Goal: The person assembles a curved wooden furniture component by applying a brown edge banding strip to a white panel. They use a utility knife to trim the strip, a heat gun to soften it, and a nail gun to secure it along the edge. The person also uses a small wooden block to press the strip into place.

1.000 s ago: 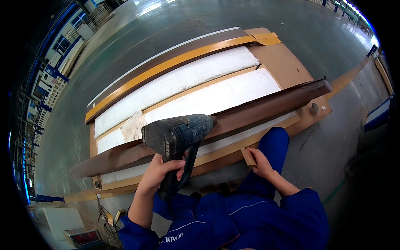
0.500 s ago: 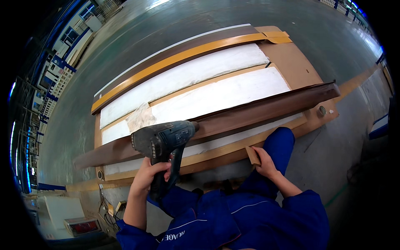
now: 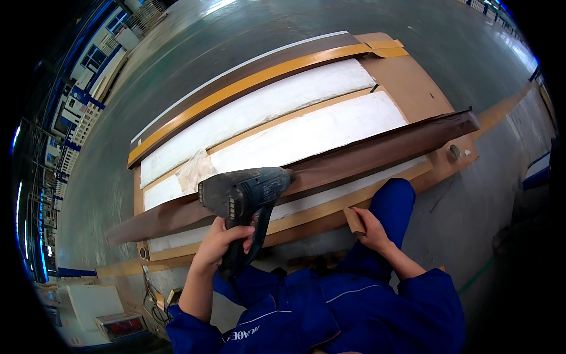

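My left hand [image 3: 224,243] is closed round the handle of a dark blue heat gun [image 3: 250,189]. The gun's nozzle points right, over a long strip of dark brown sheet [image 3: 377,152] that crosses the board at a slant. Whether the nozzle touches the sheet, I cannot tell. In my right hand [image 3: 374,231] is a small flat tan block [image 3: 354,220], held by the near edge of the board, beside my raised knee. A crumpled piece of pale film [image 3: 194,171] lies on the white panels behind the gun.
White panels [image 3: 318,127] lie on a large brown board [image 3: 413,76], with a yellow strip [image 3: 247,84] along the far side. A round roll [image 3: 453,152] sits at the board's right end. Cables [image 3: 154,302] and a box with a dark red panel [image 3: 121,325] are at lower left.
My left hand has moved the heat gun a little to the right and slightly up along the brown sheet. My right hand has barely shifted, still holding the tan block.
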`<state>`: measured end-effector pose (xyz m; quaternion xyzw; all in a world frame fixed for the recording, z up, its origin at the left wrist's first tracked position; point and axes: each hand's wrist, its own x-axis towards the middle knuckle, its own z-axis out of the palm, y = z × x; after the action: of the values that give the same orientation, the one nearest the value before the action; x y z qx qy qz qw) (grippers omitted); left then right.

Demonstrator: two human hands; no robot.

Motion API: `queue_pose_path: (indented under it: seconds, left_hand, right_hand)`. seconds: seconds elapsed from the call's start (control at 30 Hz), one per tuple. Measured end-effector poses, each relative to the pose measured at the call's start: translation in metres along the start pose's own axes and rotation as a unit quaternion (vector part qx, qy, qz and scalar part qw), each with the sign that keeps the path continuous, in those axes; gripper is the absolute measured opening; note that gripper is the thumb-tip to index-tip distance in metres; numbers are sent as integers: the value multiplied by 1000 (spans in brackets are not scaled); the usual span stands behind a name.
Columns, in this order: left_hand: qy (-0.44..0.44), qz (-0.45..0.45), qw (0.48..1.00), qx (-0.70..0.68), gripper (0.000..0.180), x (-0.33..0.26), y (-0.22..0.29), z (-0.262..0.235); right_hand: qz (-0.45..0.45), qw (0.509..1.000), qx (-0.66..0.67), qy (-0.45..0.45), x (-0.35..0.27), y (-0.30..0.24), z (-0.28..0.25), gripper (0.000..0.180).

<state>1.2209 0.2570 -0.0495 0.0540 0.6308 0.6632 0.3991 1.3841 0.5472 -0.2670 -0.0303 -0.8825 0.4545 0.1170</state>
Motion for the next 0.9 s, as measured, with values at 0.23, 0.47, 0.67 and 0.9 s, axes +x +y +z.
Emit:
queue_pose_path:
  seconds: [0.23, 0.47, 0.67, 0.9]
  left_hand:
    - [-25, -7, 999, 47, 20, 19, 7, 22]
    - [-66, -10, 997, 41, 20, 42, 15, 45]
    - [-110, -15, 991, 68, 20, 61, 21, 68]
    - [-144, -6, 985, 92, 20, 88, 29, 99]
  right_hand:
    - [-14, 1000, 0, 16, 2, -3, -1, 58]
    - [-24, 1000, -9, 15, -1, 7, 1, 66]
    - [-10, 1000, 15, 21, -1, 0, -3, 61]
    - [-33, 999, -2, 31, -4, 8, -4, 69]
